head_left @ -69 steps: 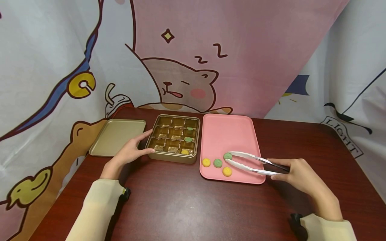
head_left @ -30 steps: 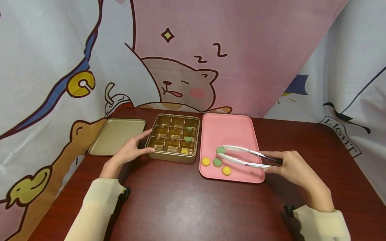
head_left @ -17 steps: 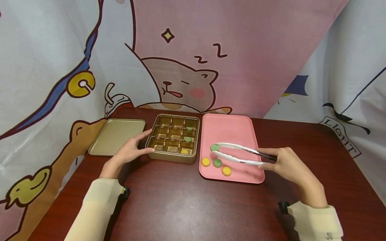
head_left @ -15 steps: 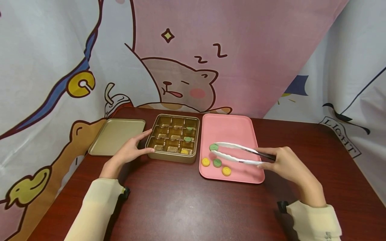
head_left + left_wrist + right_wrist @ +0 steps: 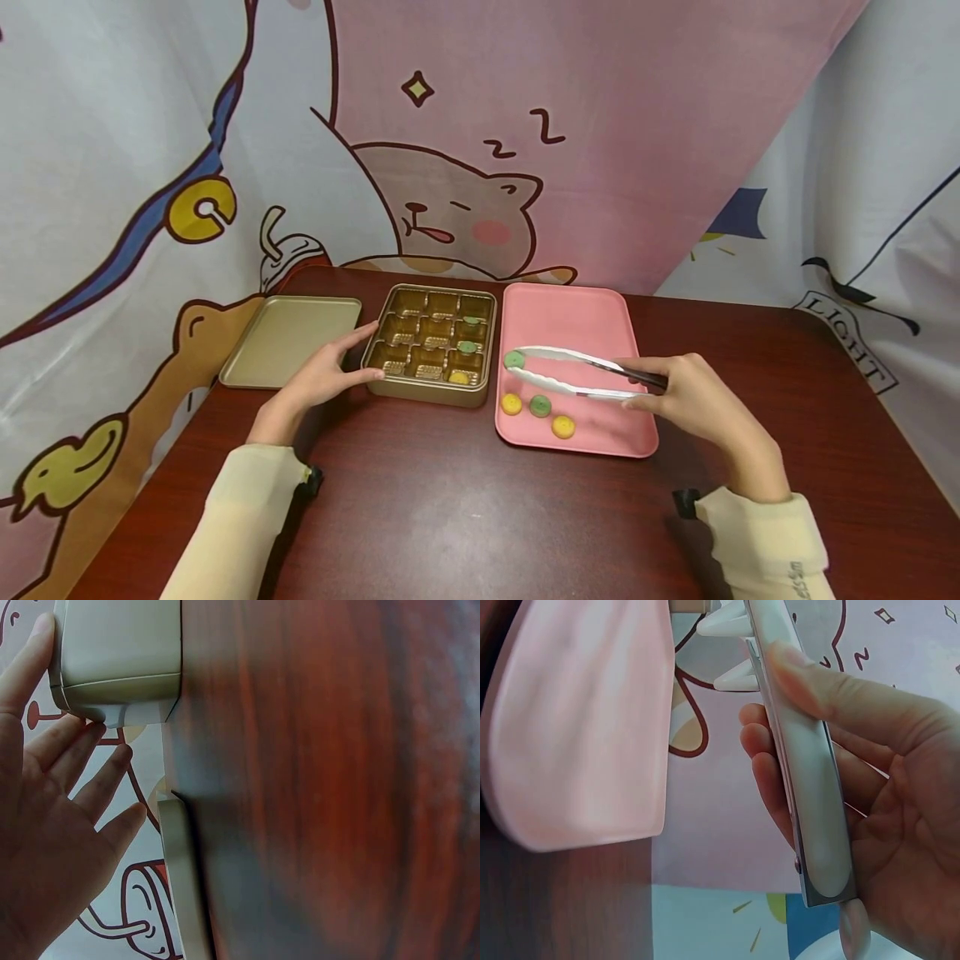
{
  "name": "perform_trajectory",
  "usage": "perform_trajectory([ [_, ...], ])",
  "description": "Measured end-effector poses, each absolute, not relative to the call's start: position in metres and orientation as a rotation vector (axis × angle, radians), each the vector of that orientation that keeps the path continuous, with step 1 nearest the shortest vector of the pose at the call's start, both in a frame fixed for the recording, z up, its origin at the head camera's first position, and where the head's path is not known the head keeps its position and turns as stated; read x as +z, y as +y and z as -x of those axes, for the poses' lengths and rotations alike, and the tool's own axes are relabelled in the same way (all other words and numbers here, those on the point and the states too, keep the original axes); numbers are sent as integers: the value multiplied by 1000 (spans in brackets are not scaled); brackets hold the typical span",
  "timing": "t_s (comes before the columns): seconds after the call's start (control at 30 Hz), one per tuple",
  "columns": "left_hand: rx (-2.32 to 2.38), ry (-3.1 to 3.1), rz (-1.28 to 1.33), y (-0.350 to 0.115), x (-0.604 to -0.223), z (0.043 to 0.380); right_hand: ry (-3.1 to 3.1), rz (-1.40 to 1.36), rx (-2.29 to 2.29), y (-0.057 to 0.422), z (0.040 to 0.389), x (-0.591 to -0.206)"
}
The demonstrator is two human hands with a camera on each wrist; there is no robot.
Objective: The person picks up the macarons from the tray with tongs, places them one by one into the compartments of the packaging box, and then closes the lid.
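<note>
My right hand point(image 5: 697, 396) holds a pair of tongs point(image 5: 551, 354) with white scalloped tips. Pinched between those tips is a small green disc point(image 5: 514, 360), like a little cookie, above the left edge of the pink tray point(image 5: 570, 321). On the tray lie another green disc point(image 5: 540, 406) and two yellow ones. My left hand point(image 5: 322, 379) touches the left front corner of a gold tin point(image 5: 431, 389), thumb at the front and fingers along the side. The tin's divided insert has a yellow disc point(image 5: 459, 378) and two green discs in its right column.
A flat gold lid point(image 5: 300, 337) lies left of the tin, partly behind my left hand. All of it rests on a dark red wooden table point(image 5: 480, 508). A printed cloth point(image 5: 615, 150) hangs behind and at the sides.
My right hand has carried the tongs and the green disc leftward and slightly away across the tray, toward the tin. The left hand and tin stay in place.
</note>
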State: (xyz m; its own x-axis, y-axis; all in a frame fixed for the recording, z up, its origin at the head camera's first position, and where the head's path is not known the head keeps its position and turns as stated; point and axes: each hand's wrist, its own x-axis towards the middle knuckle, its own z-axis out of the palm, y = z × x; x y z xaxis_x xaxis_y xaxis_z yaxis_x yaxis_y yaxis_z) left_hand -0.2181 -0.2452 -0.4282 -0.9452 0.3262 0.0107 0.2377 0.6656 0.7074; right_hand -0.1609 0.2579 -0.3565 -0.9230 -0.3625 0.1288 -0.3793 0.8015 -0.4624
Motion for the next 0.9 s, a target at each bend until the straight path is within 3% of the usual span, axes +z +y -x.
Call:
perform_trajectory([
  [0.9, 1148, 2758, -474, -245, -427, 217, -2919, -708, 808, 221, 177, -356],
])
